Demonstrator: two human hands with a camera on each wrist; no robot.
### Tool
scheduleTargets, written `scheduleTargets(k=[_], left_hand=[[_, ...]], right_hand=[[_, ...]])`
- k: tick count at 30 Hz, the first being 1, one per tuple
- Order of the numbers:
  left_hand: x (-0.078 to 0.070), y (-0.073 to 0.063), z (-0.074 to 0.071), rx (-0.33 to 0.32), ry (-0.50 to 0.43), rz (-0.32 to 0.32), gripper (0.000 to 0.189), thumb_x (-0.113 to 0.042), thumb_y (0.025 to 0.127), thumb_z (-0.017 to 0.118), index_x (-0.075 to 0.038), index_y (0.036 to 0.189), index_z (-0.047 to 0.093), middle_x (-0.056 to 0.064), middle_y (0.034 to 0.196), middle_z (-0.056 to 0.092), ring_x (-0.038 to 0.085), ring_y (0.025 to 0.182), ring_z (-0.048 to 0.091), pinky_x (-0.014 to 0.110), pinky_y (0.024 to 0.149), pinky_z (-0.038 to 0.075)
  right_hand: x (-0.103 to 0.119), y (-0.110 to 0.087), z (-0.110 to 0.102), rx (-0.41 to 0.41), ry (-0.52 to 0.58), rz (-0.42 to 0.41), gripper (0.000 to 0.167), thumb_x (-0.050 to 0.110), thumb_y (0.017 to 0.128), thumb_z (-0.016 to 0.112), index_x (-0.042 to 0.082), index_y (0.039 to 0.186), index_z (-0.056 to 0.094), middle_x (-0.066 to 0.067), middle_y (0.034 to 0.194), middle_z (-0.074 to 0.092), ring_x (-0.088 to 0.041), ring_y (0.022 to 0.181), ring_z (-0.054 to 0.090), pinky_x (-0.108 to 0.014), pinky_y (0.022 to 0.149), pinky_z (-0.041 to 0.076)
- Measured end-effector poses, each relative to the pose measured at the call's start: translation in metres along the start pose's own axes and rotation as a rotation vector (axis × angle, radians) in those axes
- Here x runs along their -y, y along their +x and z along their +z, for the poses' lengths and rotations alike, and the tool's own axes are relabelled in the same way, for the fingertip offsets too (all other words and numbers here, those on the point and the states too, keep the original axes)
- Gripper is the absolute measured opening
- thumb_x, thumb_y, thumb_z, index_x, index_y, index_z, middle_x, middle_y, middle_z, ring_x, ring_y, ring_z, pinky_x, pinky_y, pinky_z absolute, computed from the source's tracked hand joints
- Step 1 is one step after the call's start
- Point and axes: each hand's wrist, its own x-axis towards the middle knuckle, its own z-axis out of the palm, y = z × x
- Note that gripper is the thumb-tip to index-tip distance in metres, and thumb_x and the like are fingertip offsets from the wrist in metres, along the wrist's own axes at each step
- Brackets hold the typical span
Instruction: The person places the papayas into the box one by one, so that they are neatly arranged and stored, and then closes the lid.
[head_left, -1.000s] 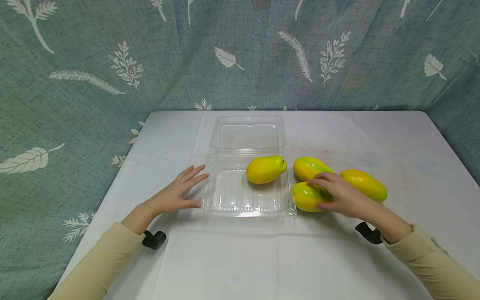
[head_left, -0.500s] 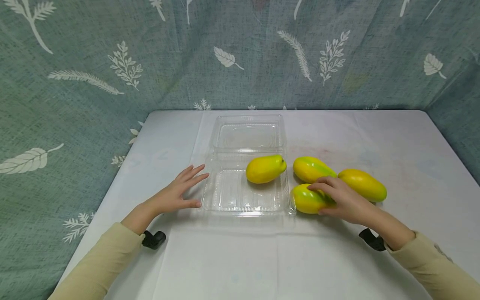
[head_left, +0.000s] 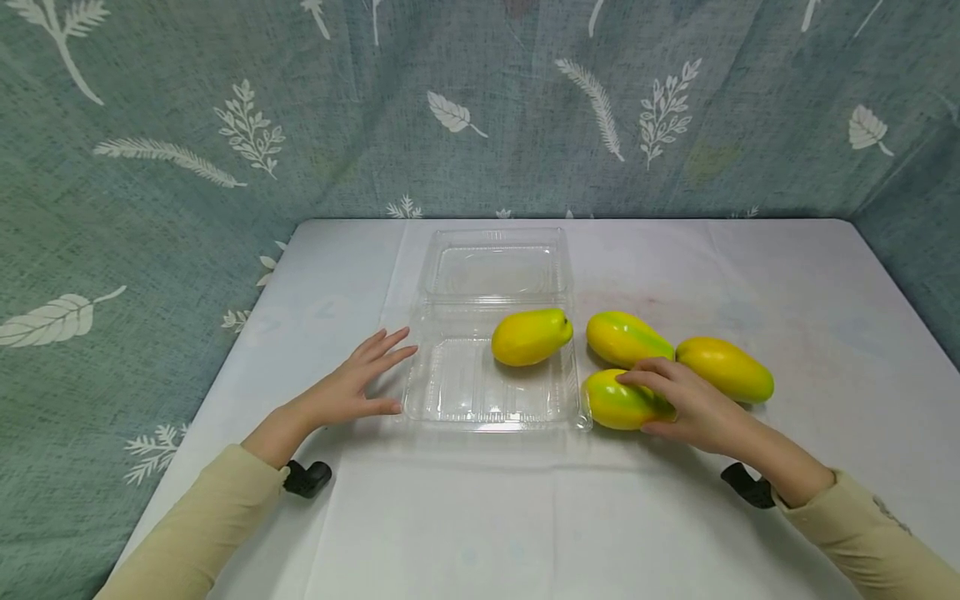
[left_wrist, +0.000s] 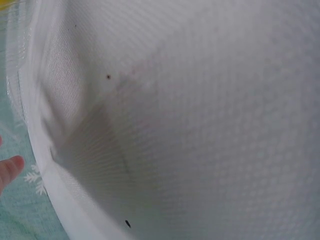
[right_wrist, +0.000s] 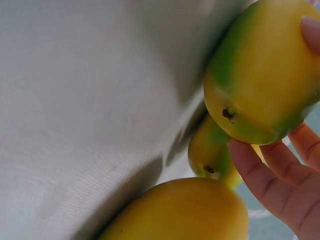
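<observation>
My right hand holds the near end of the three papayas beside the container, a yellow-green papaya lying on the table. In the right wrist view the thumb is on one side of this papaya and the fingers are on the other. My left hand has its fingers spread, fingertips right at the left edge of a clear plastic clamshell container. Inside the container's base lies another papaya, toward the right. The left wrist view catches only fingertips at its left edge.
Two more papayas, one behind the held one and one to its right, lie on the white-covered table. The container's lid is folded back, away from me. A leaf-patterned curtain hangs behind the table.
My right hand and the papaya under it have shifted slightly toward me, opening a little distance from the papaya behind. The left hand stays in place.
</observation>
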Motion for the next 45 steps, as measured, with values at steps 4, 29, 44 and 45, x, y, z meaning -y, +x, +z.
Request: scheduleTargets(k=[4,29,44,45], left_hand=[[0.001,0.0,0.001,-0.008,0.007,0.007,0.077,-0.04,0.08,0.067,-0.018,0.144,0.029,0.004,0.154,0.012,0.045,0.136,0.004,0.068,0.1,0.016],[0.002,0.003,0.0,0.003,0.0,0.005,0.077,-0.038,0.08,0.069,-0.018,0.144,0.03,0.004,0.154,0.012,0.043,0.137,0.005,0.066,0.101,0.015],[0.003,0.004,0.002,-0.008,-0.01,0.017,0.077,-0.039,0.08,0.068,-0.018,0.144,0.03,0.004,0.154,0.012,0.045,0.136,0.005,0.067,0.1,0.015],[0.003,0.004,0.001,-0.007,-0.009,0.015,0.077,-0.039,0.079,0.068,-0.018,0.144,0.031,0.004,0.154,0.012,0.045,0.136,0.005,0.067,0.1,0.015]], right_hand=[[0.001,-0.001,-0.002,0.012,-0.008,0.012,0.061,0.011,0.068,0.08,0.012,0.123,0.054,-0.011,0.119,0.054,-0.029,0.105,0.051,-0.049,0.088,0.043],[0.003,-0.004,-0.029,0.076,0.096,0.117,0.059,0.015,0.073,0.076,0.008,0.127,0.051,-0.015,0.125,0.052,-0.035,0.113,0.048,-0.052,0.089,0.043],[0.008,0.005,-0.038,0.058,0.088,0.082,0.06,0.014,0.073,0.076,0.01,0.127,0.05,-0.012,0.127,0.05,-0.032,0.113,0.049,-0.049,0.087,0.045],[0.008,0.006,-0.039,0.054,0.085,0.076,0.06,0.014,0.073,0.076,0.01,0.127,0.05,-0.011,0.127,0.05,-0.031,0.112,0.049,-0.048,0.087,0.045]])
